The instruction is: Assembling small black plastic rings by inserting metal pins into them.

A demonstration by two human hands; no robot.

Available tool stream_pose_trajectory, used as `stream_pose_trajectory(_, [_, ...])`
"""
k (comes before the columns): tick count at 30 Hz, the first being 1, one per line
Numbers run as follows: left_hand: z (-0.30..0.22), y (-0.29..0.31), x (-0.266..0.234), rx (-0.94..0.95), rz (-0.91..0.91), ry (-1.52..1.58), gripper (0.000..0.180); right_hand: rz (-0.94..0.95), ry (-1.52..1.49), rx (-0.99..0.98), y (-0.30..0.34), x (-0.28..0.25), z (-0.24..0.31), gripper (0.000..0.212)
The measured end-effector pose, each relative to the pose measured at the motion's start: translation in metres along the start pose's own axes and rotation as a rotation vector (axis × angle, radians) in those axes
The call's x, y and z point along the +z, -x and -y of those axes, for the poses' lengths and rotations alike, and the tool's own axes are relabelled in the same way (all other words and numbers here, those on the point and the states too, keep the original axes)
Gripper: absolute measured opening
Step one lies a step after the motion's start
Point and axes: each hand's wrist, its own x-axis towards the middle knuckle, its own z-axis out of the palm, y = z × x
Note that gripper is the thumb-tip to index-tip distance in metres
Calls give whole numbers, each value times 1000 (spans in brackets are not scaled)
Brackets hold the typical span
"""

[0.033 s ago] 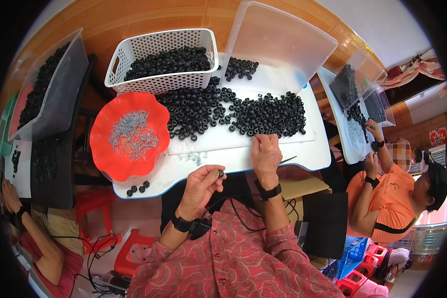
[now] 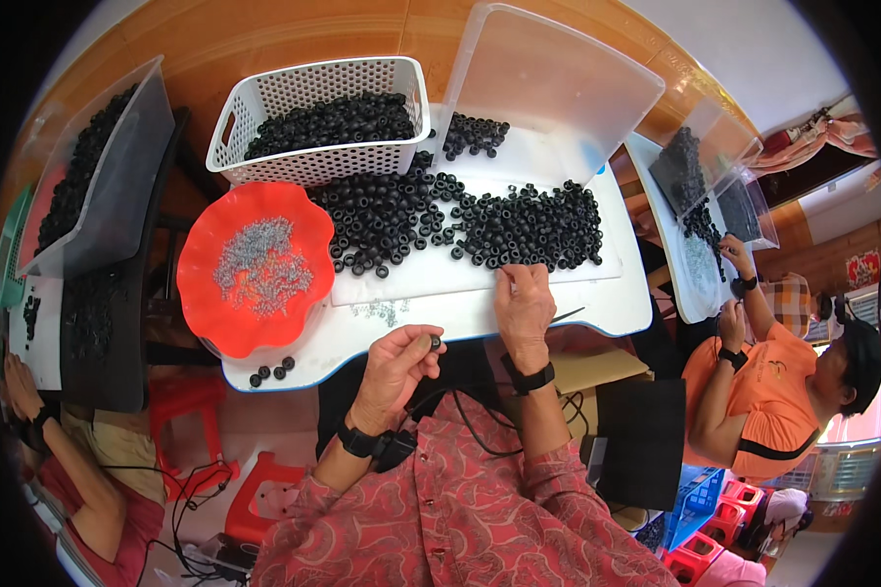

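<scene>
My left hand (image 2: 398,366), above the table's near edge, pinches a small black round piece (image 2: 436,342) between thumb and fingertips. Farther right, my right hand (image 2: 525,305) has its fingers drawn together at the near edge of a pile of black ring-like pieces (image 2: 533,225). What those fingertips hold, if anything, is hidden. Another heap of the same pieces (image 2: 372,215) lies to the left, on a white mat (image 2: 411,287). Several loose black pieces (image 2: 279,373) sit at the table's near left corner.
A red scalloped bowl (image 2: 201,284) holds small clear-grey bits, and similar bits (image 2: 382,311) lie on the white table (image 2: 622,311). Behind stand a white perforated basket (image 2: 323,161) of black pieces and a tipped clear bin (image 2: 558,83). A thin dark tool (image 2: 568,315) lies right. Co-workers sit both sides.
</scene>
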Motion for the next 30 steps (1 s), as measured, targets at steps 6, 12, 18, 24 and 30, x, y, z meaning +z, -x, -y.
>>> stream_pose_trajectory(6, [-1, 1, 0, 5, 6, 2, 25, 15, -6, 20, -1, 0, 1, 10])
stream_pose_trajectory(12, [-1, 1, 1, 10, 12, 6, 25, 29, 12, 16, 0, -1, 4, 11])
stream_pose_trajectory(18, [-4, 0, 5, 3, 5, 10, 24, 131, -453, 168, 9, -11, 8, 14])
stream_pose_trajectory(24, [-4, -9, 13, 10, 22, 24, 23, 388, -1096, 501, 20, -38, 35, 13])
stream_pose_trajectory(30, [0, -16, 20, 33, 29, 34, 27, 457, -1222, 477, 29, -36, 37, 13])
